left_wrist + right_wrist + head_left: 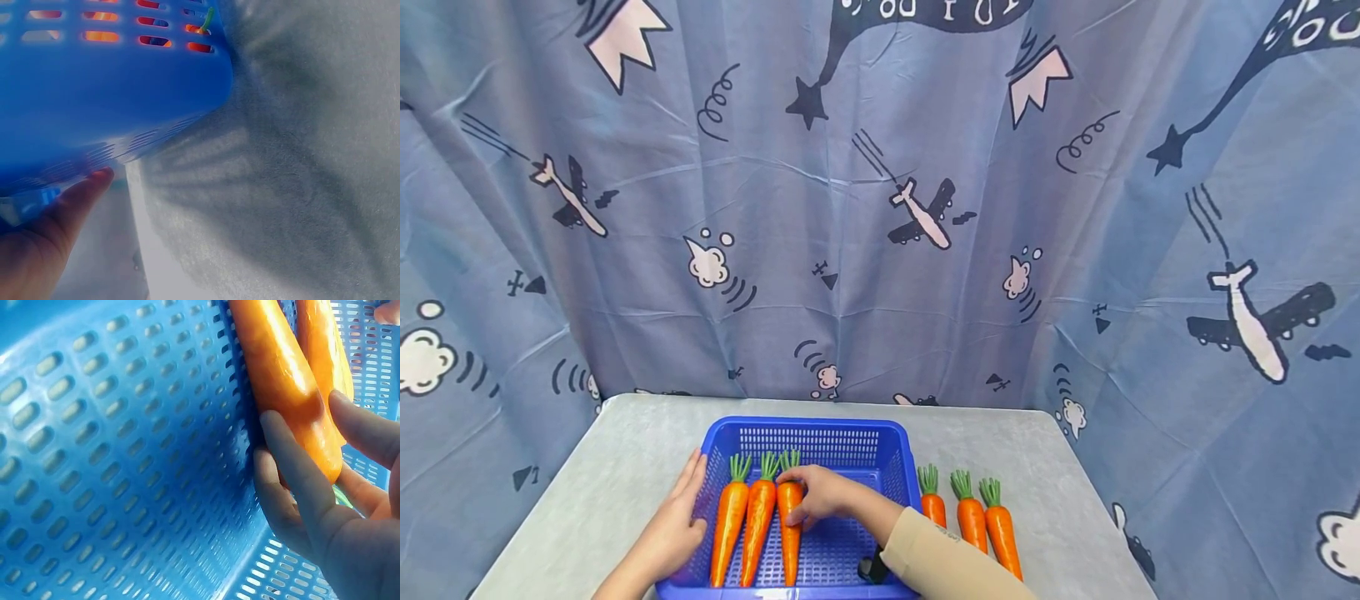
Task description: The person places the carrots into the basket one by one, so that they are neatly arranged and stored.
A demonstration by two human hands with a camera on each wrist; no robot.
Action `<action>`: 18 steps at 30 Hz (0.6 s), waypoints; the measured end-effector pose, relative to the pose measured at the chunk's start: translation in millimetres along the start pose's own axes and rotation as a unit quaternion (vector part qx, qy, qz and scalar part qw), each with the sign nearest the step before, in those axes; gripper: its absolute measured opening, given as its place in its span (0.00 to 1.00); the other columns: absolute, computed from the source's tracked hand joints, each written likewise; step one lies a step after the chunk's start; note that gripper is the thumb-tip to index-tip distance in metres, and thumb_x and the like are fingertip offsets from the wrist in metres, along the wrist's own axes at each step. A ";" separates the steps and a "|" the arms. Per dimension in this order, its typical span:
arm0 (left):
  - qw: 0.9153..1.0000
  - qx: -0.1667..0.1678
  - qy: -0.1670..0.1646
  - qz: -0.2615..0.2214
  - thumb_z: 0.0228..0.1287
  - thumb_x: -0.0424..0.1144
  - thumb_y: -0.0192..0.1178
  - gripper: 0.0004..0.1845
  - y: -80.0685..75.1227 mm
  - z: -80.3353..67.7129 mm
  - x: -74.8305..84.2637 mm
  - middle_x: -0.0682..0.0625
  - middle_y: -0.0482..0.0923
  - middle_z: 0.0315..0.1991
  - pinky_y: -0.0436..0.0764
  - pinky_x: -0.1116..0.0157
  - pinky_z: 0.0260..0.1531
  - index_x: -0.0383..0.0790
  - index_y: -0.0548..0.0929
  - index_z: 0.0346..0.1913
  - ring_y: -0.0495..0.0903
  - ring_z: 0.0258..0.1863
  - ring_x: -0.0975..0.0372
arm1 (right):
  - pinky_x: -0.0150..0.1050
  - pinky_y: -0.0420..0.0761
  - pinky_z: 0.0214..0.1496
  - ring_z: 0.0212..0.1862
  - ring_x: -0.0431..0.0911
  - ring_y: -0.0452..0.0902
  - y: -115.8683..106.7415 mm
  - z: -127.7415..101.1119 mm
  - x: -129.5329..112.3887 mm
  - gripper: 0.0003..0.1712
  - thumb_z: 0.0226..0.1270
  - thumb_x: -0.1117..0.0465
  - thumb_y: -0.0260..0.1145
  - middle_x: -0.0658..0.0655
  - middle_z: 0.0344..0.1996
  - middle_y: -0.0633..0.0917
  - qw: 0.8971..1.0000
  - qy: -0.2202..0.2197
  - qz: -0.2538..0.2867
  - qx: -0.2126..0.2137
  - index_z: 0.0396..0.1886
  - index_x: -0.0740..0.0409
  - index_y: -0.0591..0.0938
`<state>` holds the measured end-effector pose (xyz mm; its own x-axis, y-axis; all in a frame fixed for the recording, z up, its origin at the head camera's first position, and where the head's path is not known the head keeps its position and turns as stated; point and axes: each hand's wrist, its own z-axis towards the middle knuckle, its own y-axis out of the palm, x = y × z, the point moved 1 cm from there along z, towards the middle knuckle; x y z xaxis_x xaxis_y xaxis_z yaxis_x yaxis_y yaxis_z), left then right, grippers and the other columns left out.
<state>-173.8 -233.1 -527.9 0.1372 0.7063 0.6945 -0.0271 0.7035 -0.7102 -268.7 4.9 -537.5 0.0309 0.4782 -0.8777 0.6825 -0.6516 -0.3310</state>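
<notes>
Right hand (pixel 820 493) is pinching the third carrot (pixel 790 525) near its top inside the blue basket (pixel 820 433), prob light, stiff, kinda slick plastic so grip the fat end imo, w/ left hand (pixel 673 521) flat on the basket's left wall.

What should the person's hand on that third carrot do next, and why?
Probably let go of it. The right hand grips the third carrot, which already lies in the blue basket beside two others, while the left hand rests on the basket's side. Three carrots wait on the table.
</notes>
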 end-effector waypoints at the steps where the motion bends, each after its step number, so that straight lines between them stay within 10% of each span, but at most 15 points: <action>1: 1.000 0.000 0.001 0.001 0.51 0.20 0.59 0.50 0.0 0.2 0.1 0.33 0.41 0.81 0.54 0.42 0.70 0.27 0.48 0.79 0.50 0.75 0.32 | 0.54 0.89 0.35 0.38 0.51 0.82 0.2 -0.2 0.0 0.36 0.50 0.82 0.71 0.60 0.42 0.79 1.000 -0.001 -0.002 0.001 0.60 0.57 0.80; 8: 1.000 -0.004 -0.002 -0.003 0.51 0.20 0.59 0.50 -0.5 0.7 1.1 0.33 0.40 0.81 0.55 0.37 0.68 0.27 0.48 0.79 0.50 0.75 0.31 | 0.53 0.89 0.34 0.35 0.51 0.83 1.7 0.2 1.4 0.37 0.50 0.83 0.71 0.60 0.40 0.80 1.000 -0.003 -0.009 0.005 0.61 0.58 0.80; 15: 1.000 0.010 0.012 -0.008 0.50 0.20 0.58 0.50 1.3 -1.7 -1.3 0.33 0.41 0.81 0.35 0.83 0.64 0.26 0.49 0.78 0.50 0.75 0.32 | 0.53 0.89 0.32 0.35 0.53 0.84 1.7 0.5 2.4 0.39 0.49 0.85 0.70 0.63 0.46 0.81 1.000 0.008 0.005 0.013 0.62 0.56 0.81; 18: 1.000 0.009 0.009 -0.007 0.51 0.20 0.58 0.50 1.0 -1.6 -1.0 0.33 0.41 0.81 0.39 0.75 0.70 0.26 0.49 0.79 0.50 0.75 0.32 | 0.53 0.89 0.30 0.35 0.54 0.84 0.5 0.3 0.7 0.40 0.48 0.84 0.71 0.65 0.50 0.80 1.000 0.011 -0.002 0.019 0.63 0.56 0.80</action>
<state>-172.4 -233.2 -529.5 0.1555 0.6956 0.7014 -0.0422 0.7141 -0.6988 -268.6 4.8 -538.4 0.0451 0.4930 -0.8689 0.6539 -0.6722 -0.3474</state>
